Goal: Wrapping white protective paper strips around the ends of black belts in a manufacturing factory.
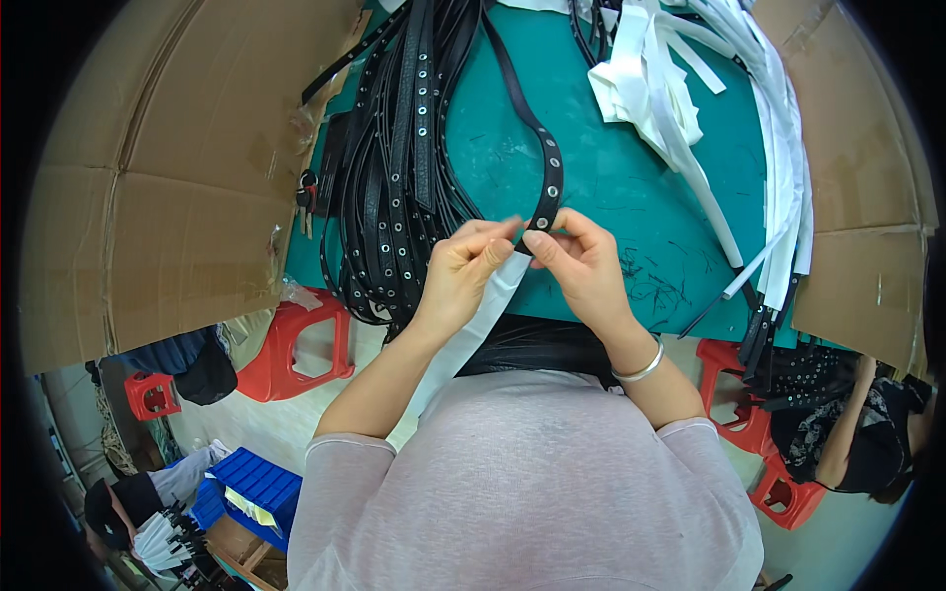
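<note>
A black strap (548, 177) with metal eyelets curves down from the top of the table to my hands. My right hand (585, 268) pinches its near end between thumb and fingers. Below that end a white strip (485, 313) runs down toward my lap, passing beside my left wrist. My left hand (461, 274) is at the left of the strap end, fingers curled in toward the thumb. Its fingertips are slightly blurred, and what they pinch is hidden. To the left lies a thick bundle of black eyelet straps (394, 187).
The green tabletop (631, 187) carries dark scraps (655, 286) and a pile of white strips (655, 89) at the right. Cardboard walls (207, 167) flank both sides. Keys (304, 202) hang at the left edge. Red stools (296, 345) and another person (847, 424) are beyond the table.
</note>
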{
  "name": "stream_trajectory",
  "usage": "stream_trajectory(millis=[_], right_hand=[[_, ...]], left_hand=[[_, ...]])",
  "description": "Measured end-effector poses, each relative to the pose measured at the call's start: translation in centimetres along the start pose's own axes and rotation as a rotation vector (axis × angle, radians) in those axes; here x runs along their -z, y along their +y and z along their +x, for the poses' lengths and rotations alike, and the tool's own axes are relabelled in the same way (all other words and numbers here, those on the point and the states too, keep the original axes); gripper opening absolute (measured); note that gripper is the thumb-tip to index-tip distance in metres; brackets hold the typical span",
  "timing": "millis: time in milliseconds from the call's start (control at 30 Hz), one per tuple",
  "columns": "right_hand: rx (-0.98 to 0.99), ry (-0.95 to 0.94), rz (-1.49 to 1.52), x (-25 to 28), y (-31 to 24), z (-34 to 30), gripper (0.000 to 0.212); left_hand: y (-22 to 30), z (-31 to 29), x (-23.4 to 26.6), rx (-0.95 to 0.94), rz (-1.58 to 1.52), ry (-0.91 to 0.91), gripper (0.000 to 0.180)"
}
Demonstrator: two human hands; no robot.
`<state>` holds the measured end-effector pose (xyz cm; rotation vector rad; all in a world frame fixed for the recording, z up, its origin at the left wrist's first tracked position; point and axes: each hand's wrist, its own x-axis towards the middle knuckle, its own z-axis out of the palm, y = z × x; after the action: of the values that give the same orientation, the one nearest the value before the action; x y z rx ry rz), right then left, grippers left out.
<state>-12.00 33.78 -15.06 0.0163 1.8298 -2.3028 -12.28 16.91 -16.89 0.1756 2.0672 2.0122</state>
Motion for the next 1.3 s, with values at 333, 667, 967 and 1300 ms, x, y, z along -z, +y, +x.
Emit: stream_trajectory(millis=[333, 667, 967, 1300], right_hand=[[-0.189, -0.164, -0.011, 0.0, 2.3, 0.8, 0.011], [-0.253, -0.203, 0.133, -3.2, 3.9, 1.0, 0.019], [-0.125, -0.22, 0.221, -5.2, 3.2, 2.9, 0.011], [-0.278, -0.273, 0.203, -4.3, 0.5, 7.1, 0.019]], left_hand=[[2.6, -1.4, 2.8, 0.54, -0.216, -0.581, 0.033], [1.4, -3.8, 4.4, 0.712, -0.758, -0.528, 0.029], [1.3, -4.9, 5.0, 0.738, -0.896, -0.481, 0.028], [1.6, -4.2, 5.5, 0.697, -1.059, -0.577, 0.029]])
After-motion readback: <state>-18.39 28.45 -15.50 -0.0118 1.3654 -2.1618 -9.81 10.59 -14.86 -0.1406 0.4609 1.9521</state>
